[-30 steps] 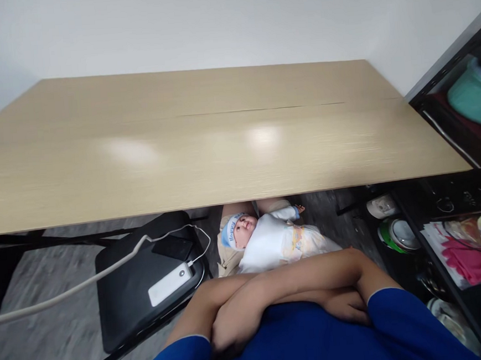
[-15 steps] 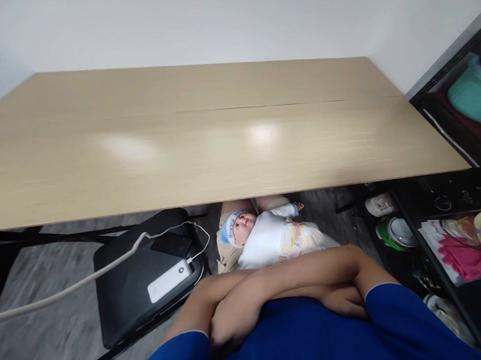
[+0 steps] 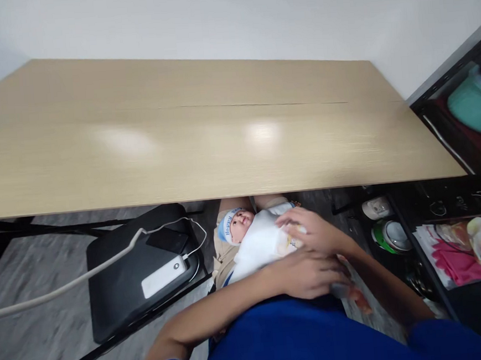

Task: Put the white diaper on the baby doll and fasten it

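Doll (image 3: pixel 256 251) is lying face up across the person's lap, just below the near edge of the pale wooden tabletop (image 3: pixel 205 155). Head, in a blue-and-white cap (image 3: pixel 227 228), is pointing left; a foot (image 3: pixel 362 302) is showing at lower right. Both hands, 2 in all, are sitting over the lower body. Right hand (image 3: pixel 311 230) is curving its fingers above the printed diaper (image 3: pixel 287 246); left hand (image 3: pixel 312 274) is stretching loosely nearer the blue shirt (image 3: pixel 294 334). Blur is hiding contact: cannot tell whether either is gripping. To the left, a black seat (image 3: pixel 118 292) is carrying a white device (image 3: pixel 164 277) with its cable (image 3: pixel 106 270). At right, pink cloth (image 3: pixel 459 262) is lying on a dark shelf (image 3: pixel 476 311).
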The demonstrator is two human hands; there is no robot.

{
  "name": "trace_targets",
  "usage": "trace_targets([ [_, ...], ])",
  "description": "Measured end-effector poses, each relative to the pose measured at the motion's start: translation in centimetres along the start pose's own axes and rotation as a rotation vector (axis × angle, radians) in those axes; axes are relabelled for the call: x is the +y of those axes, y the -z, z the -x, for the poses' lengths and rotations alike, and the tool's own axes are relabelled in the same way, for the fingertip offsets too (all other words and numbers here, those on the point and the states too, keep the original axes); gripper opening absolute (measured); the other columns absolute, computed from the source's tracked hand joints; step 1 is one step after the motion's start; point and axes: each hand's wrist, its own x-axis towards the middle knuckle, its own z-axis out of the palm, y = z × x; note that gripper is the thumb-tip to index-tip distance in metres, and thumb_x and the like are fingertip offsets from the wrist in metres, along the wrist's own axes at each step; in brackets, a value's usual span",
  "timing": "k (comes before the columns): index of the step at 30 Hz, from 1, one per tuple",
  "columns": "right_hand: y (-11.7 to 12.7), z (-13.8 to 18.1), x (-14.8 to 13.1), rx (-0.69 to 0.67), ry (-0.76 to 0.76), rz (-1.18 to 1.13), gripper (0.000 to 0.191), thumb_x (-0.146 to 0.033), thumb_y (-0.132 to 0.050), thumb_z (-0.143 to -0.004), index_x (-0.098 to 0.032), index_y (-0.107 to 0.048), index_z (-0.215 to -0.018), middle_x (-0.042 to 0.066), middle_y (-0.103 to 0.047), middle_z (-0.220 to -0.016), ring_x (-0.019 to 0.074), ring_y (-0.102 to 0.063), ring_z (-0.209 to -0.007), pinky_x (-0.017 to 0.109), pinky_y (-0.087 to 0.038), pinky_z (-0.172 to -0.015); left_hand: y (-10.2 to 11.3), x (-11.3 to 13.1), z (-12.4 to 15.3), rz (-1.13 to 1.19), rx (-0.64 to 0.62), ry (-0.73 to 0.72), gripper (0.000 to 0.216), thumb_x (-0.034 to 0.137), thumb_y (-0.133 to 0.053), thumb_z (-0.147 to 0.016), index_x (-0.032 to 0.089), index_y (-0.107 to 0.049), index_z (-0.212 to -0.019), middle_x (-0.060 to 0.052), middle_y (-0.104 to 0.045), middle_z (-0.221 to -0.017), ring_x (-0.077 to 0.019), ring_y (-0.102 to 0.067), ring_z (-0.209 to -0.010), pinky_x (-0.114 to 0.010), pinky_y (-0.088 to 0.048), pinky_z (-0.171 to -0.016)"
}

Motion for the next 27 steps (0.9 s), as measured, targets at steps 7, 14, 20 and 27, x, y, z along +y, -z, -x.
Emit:
trace_targets([
  [7,0.1,0.5,4.6,-0.045,-0.192,-0.119,0.027,-0.037,-0.068,-0.104,-0.018,-0.084,-0.114,0.013,-0.086,-0.119,0.0257,-0.080,-0.111,0.039,-0.061,-0.101,1.6,-2.7,6.6,-0.137,0.447,0.290,0.031,0.034,-0.054,-0.115,0.023,-0.074,-0.136,-0.011,-0.077,-0.140,-0.0285,-0.067,-0.133,-0.046,-0.051,-0.118],
  [14,-1.5,-1.1,6.2,-0.023,-0.180,-0.128,0.021,-0.036,-0.072,-0.101,-0.018,-0.082,-0.099,0.009,-0.084,-0.100,0.0225,-0.077,-0.096,0.034,-0.058,-0.091,0.7,-4.0,7.6,-0.080,0.464,0.319,0.022,0.040,-0.065,-0.114,0.025,-0.078,-0.123,-0.007,-0.079,-0.135,-0.0262,-0.067,-0.132,-0.043,-0.046,-0.119],
  [20,-1.1,-2.1,8.6,0.107,-0.072,-0.004,0.022,-0.035,-0.067,-0.104,-0.019,-0.078,-0.093,0.006,-0.079,-0.096,0.0209,-0.074,-0.092,0.033,-0.055,-0.087,1.2,-3.2,7.4,-0.047,0.509,0.293,0.022,0.040,-0.064,-0.115,0.023,-0.079,-0.114,-0.007,-0.082,-0.123,-0.0243,-0.070,-0.122,-0.041,-0.047,-0.113],
  [27,-0.8,-2.2,7.6,0.175,-0.003,0.026,0.021,-0.037,-0.065,-0.108,-0.024,-0.081,-0.111,0.008,-0.079,-0.107,0.0257,-0.074,-0.101,0.042,-0.059,-0.098,2.2,-0.3,10.1,0.030,0.464,0.097,0.017,0.032,-0.064,-0.115,0.022,-0.074,-0.106,-0.007,-0.082,-0.108,-0.0214,-0.071,-0.103,-0.038,-0.050,-0.102],
])
